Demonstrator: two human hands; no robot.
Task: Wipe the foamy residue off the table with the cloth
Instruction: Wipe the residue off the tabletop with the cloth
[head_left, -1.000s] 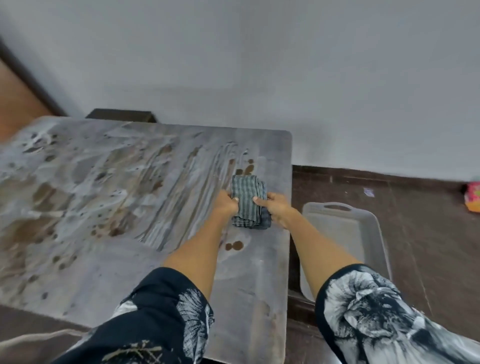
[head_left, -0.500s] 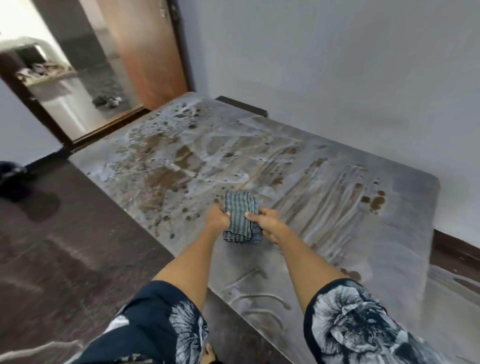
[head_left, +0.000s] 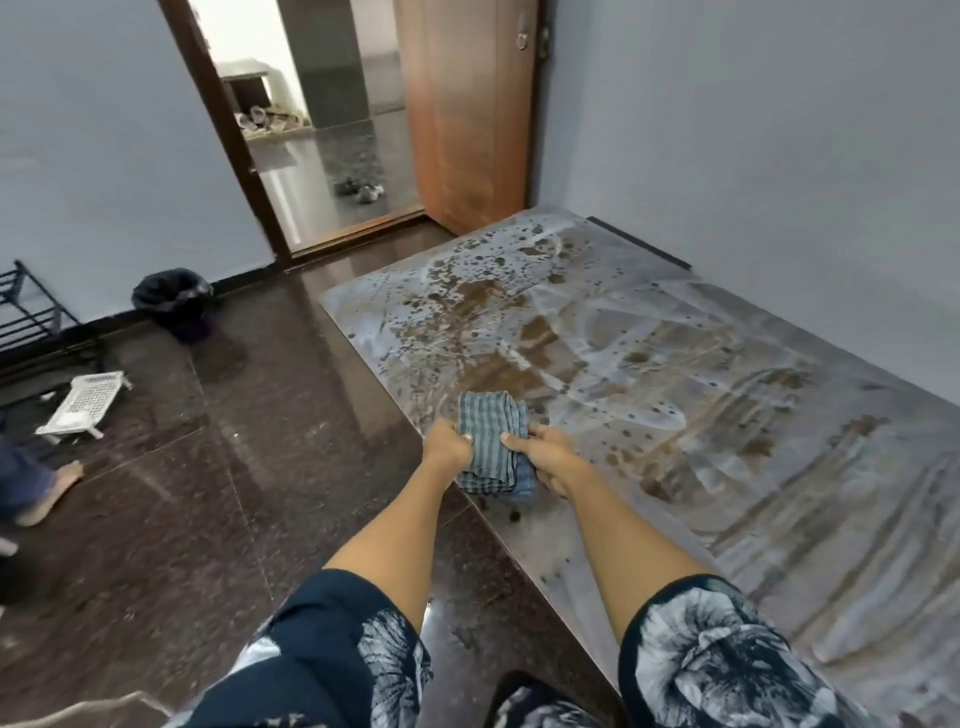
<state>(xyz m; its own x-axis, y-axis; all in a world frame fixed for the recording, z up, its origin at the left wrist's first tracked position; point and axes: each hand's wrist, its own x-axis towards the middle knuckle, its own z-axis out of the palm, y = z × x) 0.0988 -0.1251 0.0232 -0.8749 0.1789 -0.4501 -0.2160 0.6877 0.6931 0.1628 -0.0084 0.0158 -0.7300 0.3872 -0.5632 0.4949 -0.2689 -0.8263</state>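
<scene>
The folded striped cloth (head_left: 493, 441) lies on the table (head_left: 779, 519) right at its near-left edge, with its long axis running away from the person, toward the foam. Both hands have it. The left hand (head_left: 447, 447) grips its left side, fingers curled over the edge. The right hand (head_left: 545, 457) grips the right side, thumb on top. So each grip is closed around the cloth, one flank apiece, and the cloth sits directly between them, neither hand clearly nearer.

What the coming stroke seems to turn on is where the foamy residue (head_left: 571, 332) lies from the cloth: ahead and to the right. The thickest white swirls and brown spatter spread from just beyond the cloth's far end out to the far corner by the wall. Streaked, partly wiped bands lie to the right. The strip of table nearest the person looks mostly cleared, so much of the wiping probably remains.

Off the table, on the dark floor, are a white plastic basket (head_left: 85, 402) and a black bin (head_left: 174, 299).
</scene>
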